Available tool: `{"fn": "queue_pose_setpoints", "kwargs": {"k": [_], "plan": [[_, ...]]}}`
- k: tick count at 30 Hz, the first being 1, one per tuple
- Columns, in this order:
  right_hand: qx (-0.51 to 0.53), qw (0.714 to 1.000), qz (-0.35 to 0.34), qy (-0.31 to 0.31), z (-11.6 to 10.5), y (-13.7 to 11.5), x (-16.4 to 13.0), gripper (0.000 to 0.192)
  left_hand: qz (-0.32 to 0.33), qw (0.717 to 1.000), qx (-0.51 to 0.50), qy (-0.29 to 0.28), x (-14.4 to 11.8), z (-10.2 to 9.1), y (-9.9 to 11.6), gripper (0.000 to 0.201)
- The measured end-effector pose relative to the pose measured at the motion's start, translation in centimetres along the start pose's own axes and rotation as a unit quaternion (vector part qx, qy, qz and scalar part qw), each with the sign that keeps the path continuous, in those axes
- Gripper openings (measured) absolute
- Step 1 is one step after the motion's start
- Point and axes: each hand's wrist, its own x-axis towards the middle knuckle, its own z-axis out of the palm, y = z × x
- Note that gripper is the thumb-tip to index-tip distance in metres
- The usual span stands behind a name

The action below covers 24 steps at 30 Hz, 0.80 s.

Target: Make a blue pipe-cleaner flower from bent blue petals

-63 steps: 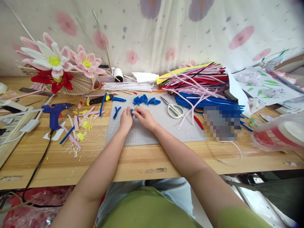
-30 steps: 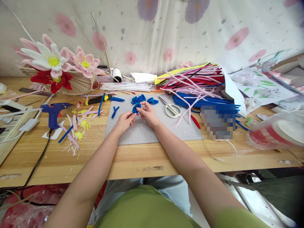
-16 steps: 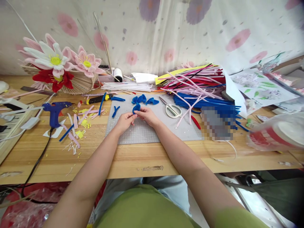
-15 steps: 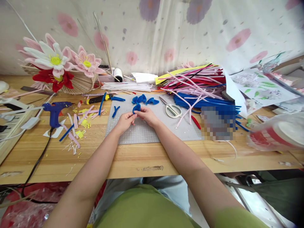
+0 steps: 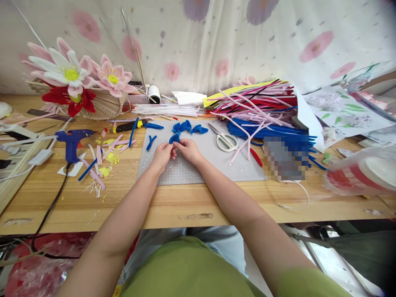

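Your left hand [image 5: 162,154] and right hand [image 5: 188,150] meet over the far part of the grey mat [image 5: 185,171], fingertips pinched together on a small blue petal [image 5: 173,138] of bent fuzzy wire. It looks light, soft and easily reshaped, so grip its base, not the loop.

Both arms are bare from the shoulder region down to the left hand [image 5: 163,153] and the right hand [image 5: 189,149], with no watch, ring or bracelet showing on either. The person wears a light olive-green short-sleeved top [image 5: 188,270] of plain fabric, its sleeve edge showing on the right upper arm at the lower right corner. Below the top's hem, pale grey-blue trousers [image 5: 173,241] cover the lap, lightly creased.
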Motion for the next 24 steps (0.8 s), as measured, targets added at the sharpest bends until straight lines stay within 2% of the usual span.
{"fn": "queue_pose_setpoints", "kwargs": {"k": [3,8,17,24], "plan": [[0.017,1.000,0.016,-0.013,0.10,-0.08,0.03,0.024,0.003,1.000,0.007,0.006,-0.24,0.28,-0.12,0.023],[0.066,0.997,0.042,-0.009,-0.05,-0.31,-0.02,0.037,0.007,0.999,0.027,-0.042,-0.62,0.55,-0.30,0.022],[0.017,0.999,0.000,-0.029,-0.79,-0.68,-0.01,0.044,0.026,0.994,0.057,-0.090,-0.41,0.03,-0.70,0.022],[0.014,0.995,0.009,-0.095,-0.85,-0.41,0.10,0.048,0.008,0.982,0.133,-0.134,-0.68,-0.22,-0.13,0.022]]}}
